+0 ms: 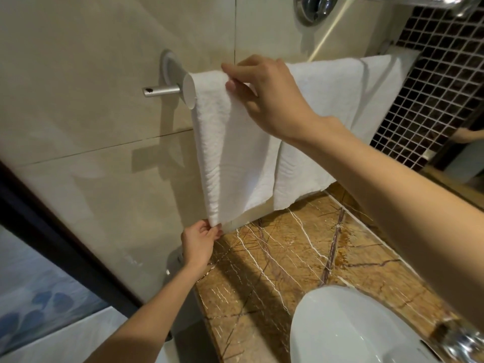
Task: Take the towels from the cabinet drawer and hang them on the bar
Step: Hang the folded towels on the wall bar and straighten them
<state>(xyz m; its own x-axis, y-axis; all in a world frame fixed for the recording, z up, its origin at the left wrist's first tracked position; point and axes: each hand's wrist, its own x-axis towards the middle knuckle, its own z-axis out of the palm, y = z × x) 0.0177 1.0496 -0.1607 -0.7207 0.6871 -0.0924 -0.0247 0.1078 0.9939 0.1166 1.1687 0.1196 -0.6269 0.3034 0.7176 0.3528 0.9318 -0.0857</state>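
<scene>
A white towel [230,153] hangs over the left part of the metal bar [161,90], whose bare end sticks out from a round wall mount. My right hand [267,95] pinches this towel's top edge at the bar. My left hand [200,242] grips its lower left corner just above the counter. A second white towel [330,121] hangs on the bar to the right, partly behind my right arm. The cabinet drawer is not in view.
A brown marble counter [301,258] runs below the towels, with a white basin [353,328] at the lower right and a chrome tap [463,339] at its edge. Beige tiled wall [91,87] behind; dark mosaic tiles [432,87] at the right. A round chrome fitting [314,6] is above.
</scene>
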